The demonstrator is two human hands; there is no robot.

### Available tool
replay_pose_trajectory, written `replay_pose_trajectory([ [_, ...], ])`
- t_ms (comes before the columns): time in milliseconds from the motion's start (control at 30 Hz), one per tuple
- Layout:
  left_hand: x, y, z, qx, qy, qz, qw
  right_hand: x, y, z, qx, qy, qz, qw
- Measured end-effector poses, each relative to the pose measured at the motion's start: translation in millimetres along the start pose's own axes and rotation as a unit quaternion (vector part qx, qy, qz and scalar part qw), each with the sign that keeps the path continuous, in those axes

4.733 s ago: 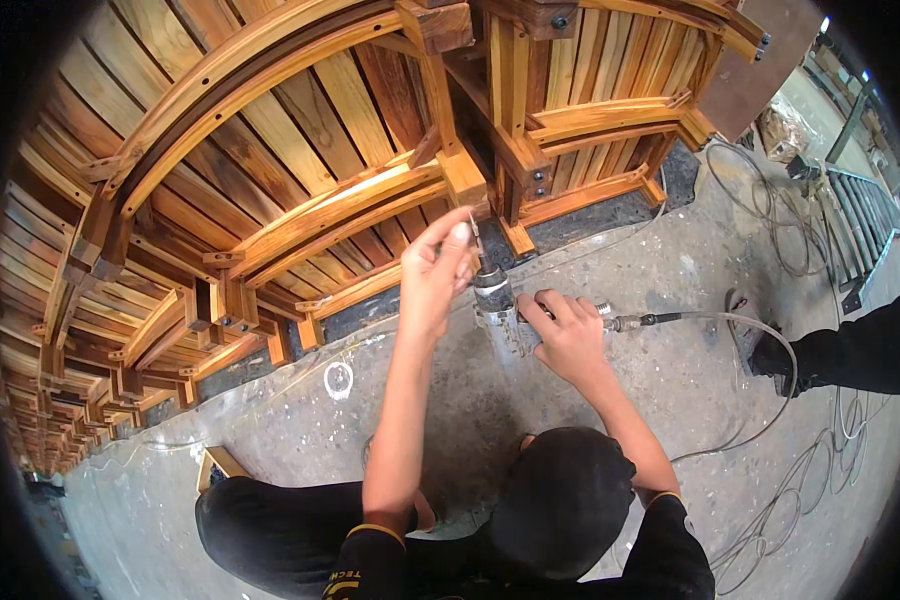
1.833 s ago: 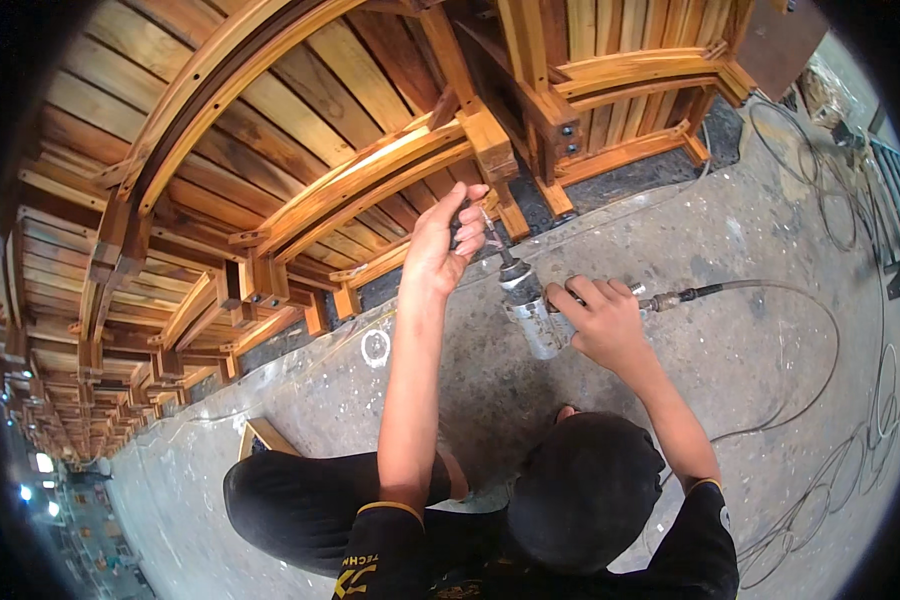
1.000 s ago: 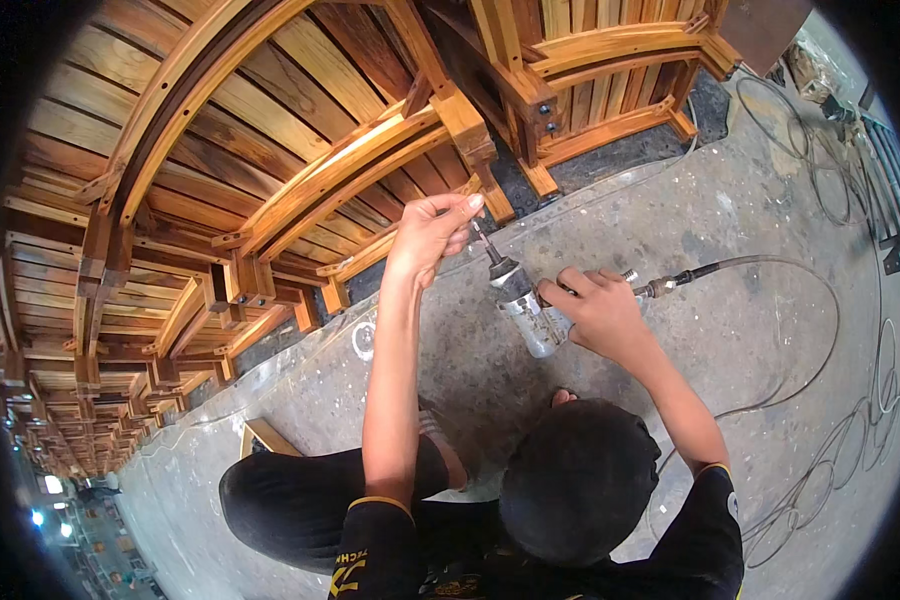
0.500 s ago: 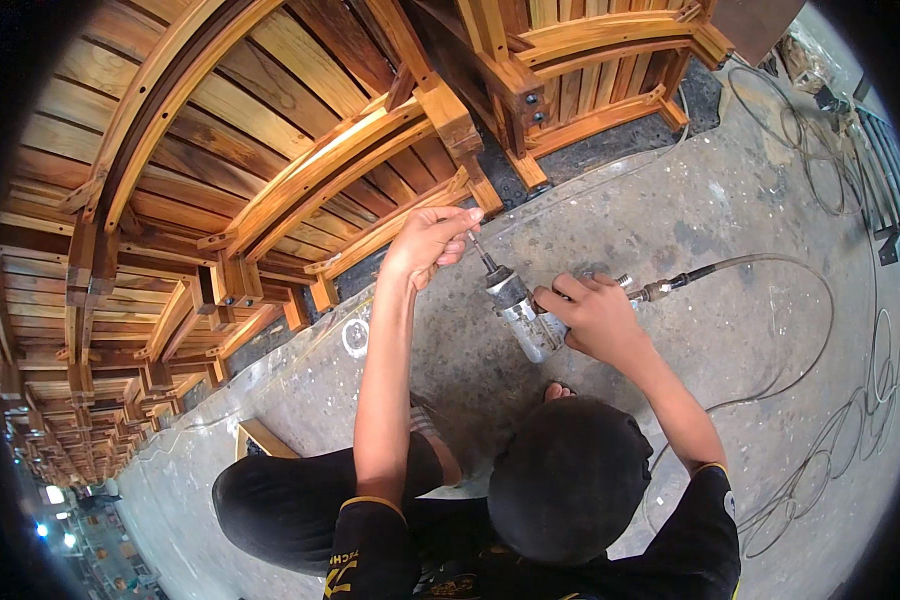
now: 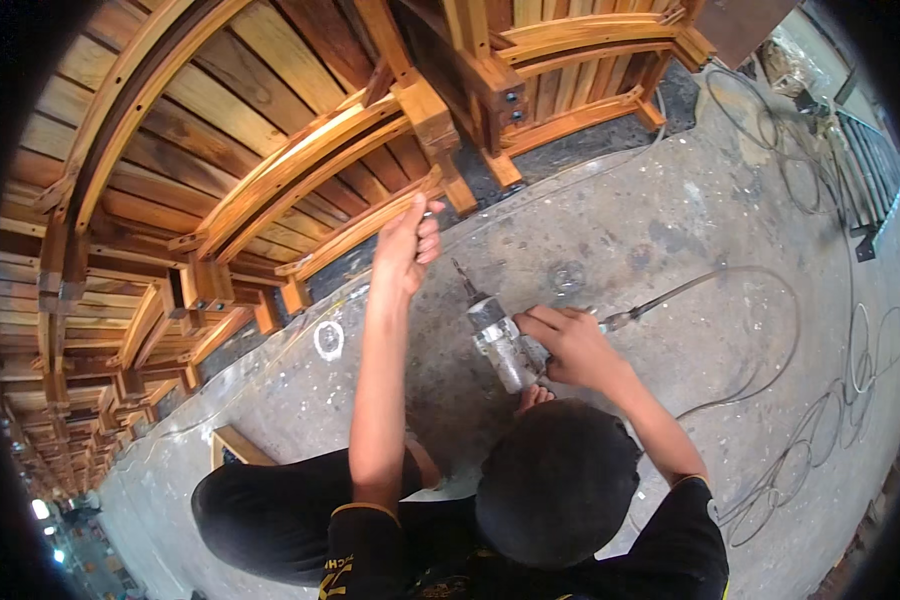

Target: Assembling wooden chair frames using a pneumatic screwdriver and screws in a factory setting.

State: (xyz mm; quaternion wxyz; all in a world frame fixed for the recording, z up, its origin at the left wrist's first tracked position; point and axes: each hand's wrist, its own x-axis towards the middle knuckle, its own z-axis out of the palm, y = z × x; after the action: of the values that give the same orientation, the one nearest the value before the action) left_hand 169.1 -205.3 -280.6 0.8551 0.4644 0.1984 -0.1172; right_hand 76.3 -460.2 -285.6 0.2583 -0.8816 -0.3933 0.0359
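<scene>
My right hand (image 5: 575,345) is wrapped round the grip of a silver and black air-powered driver (image 5: 500,345), with its hose fitting beside the hand. A thin bit (image 5: 462,275) sticks out of the tool's nose toward the wooden furniture, touching nothing. Close to the lower rail of a slatted wooden piece (image 5: 370,222), my left hand (image 5: 407,245) is raised with its fingers curled in. A small dark end shows at its fingertips, too small to name.
Wooden pieces with curved rails stand in a row to the far left, with another piece (image 5: 590,40) at the top. An air hose (image 5: 715,272) loops over the concrete floor to coils (image 5: 805,460) at the right. An open wooden box (image 5: 240,447) lies beside my knee.
My left hand has come away from the driver's bit, toward the wooden rail. The driver, in my right hand, has dropped back slightly toward me. The whole view has shifted a little.
</scene>
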Motion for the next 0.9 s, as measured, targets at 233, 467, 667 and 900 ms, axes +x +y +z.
replay_pose_trajectory([
  [233, 11, -15, 17, -0.051, -0.059, 0.002, 0.997, -21, 9, 1, 0.146, 0.183, 0.108, 0.966],
  [467, -3, 3, 30, -0.051, -0.091, 0.028, 0.994, 6, -16, 9, 0.258, 0.292, 0.108, 0.915],
  [667, 1, -6, 50, 0.051, -0.041, 0.053, 0.996, 0, -22, 12, 0.248, 0.281, 0.148, 0.915],
  [900, -1, -2, 45, 0.071, -0.072, 0.044, 0.994, 11, -18, 26, 0.271, 0.352, 0.103, 0.890],
])
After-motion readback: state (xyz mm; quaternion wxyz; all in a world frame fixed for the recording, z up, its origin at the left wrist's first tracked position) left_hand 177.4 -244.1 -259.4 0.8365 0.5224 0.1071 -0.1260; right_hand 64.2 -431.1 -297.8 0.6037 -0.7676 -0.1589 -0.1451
